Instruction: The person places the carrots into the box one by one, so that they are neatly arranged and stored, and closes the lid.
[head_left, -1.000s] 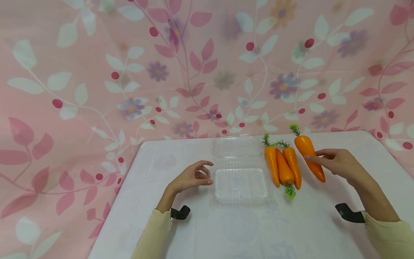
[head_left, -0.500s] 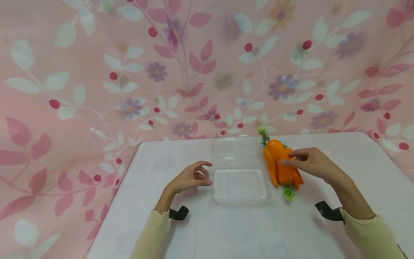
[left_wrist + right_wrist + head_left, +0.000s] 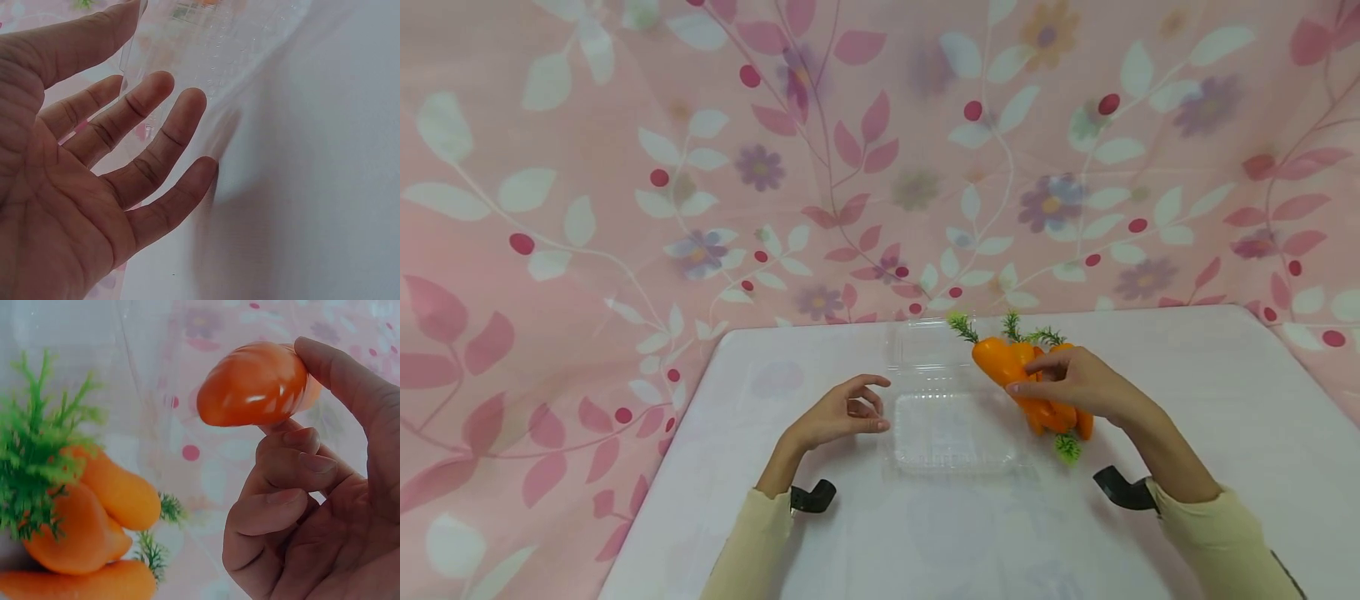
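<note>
My right hand pinches an orange carrot between thumb and fingers, above the other carrots and the right edge of a clear plastic container. In the right wrist view the held carrot points its tip toward the camera. Several carrots with green tops lie side by side on the table, partly hidden by the held one and my hand. The clear container lies with its lid folded back. At its left edge my left hand holds nothing, its fingers loosely bent; in the left wrist view the thumb is beside the plastic.
A white cloth covers the table. Behind the table hangs a pink floral curtain. A black wrist mount sits on the left wrist, and another black mount is on the right.
My right hand has carried the pinched carrot leftward from the right side of the pile, over the other carrots, to the container's right edge. The left hand keeps its place.
</note>
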{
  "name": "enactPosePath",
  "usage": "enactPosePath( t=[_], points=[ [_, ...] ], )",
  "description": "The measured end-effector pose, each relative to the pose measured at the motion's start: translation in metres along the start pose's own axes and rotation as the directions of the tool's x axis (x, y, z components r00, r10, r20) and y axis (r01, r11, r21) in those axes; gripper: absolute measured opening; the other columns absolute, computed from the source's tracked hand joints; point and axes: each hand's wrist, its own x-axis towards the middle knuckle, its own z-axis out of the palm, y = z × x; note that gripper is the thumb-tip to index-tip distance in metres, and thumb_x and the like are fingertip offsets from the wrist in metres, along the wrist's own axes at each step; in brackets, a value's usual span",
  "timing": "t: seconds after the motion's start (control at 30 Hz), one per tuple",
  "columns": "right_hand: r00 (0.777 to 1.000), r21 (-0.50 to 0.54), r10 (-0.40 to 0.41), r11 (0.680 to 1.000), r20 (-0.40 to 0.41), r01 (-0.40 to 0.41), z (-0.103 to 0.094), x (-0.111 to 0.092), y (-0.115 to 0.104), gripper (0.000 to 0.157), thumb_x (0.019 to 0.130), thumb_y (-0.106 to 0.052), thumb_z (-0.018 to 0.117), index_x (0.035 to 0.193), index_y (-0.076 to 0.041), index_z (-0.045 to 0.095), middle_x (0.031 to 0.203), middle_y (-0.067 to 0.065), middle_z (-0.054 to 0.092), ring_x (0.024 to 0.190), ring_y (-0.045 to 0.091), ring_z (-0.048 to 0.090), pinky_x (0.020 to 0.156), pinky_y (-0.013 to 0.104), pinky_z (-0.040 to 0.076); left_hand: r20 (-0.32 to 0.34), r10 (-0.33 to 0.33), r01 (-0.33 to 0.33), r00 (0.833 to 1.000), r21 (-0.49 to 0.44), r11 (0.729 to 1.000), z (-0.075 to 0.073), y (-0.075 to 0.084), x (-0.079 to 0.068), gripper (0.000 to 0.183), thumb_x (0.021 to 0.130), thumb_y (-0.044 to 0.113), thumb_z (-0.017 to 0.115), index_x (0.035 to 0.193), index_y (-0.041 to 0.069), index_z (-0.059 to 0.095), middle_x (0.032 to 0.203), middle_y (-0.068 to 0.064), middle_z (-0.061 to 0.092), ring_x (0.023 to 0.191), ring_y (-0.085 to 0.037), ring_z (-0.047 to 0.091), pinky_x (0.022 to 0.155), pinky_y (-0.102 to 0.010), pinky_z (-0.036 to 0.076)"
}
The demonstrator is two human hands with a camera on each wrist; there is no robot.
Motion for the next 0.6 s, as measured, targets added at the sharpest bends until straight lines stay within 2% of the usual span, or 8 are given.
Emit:
enactPosePath(
  t=[0.23,0.43,0.6],
  points=[
    [0.999,0.026,-0.023,0.999,0.042,0.022,0.015,0.007,-0.009,0.052,0.081,-0.040,0.081,0.115,-0.002,0.071,0.086,0.007,0.063,0.077,0.025,0.057,0.064,0.031,0.051,-0.004,-0.010,0.010,1.000,0.016,1.000,-0.001,0.000,0.001,0.067,0.084,0.017,0.081,0.141,0.005,0.047,0.102,-0.011,0.061,0.090,-0.025,0.066,0.086,-0.034,0.053],
    [0.995,0.020,-0.052,0.998,0.084,0.051,0.026,0.011,-0.018,0.040,0.081,-0.039,0.082,0.107,-0.009,0.075,0.067,0.003,0.054,0.059,0.020,0.050,0.051,0.026,0.041,-0.007,-0.013,0.013,1.000,0.023,1.000,-0.001,-0.001,0.001,0.066,0.085,0.019,0.080,0.140,0.005,0.047,0.102,-0.011,0.062,0.091,-0.025,0.066,0.088,-0.034,0.052],
    [0.990,0.032,-0.068,0.997,0.122,0.064,0.037,0.013,-0.019,0.032,0.079,-0.038,0.083,0.099,-0.015,0.077,0.063,0.001,0.049,0.054,0.017,0.044,0.046,0.023,0.034,-0.005,-0.022,0.023,1.000,0.021,1.000,-0.001,-0.001,0.001,0.066,0.085,0.020,0.080,0.140,0.005,0.047,0.102,-0.009,0.062,0.091,-0.024,0.066,0.089,-0.035,0.053]
  ],
)
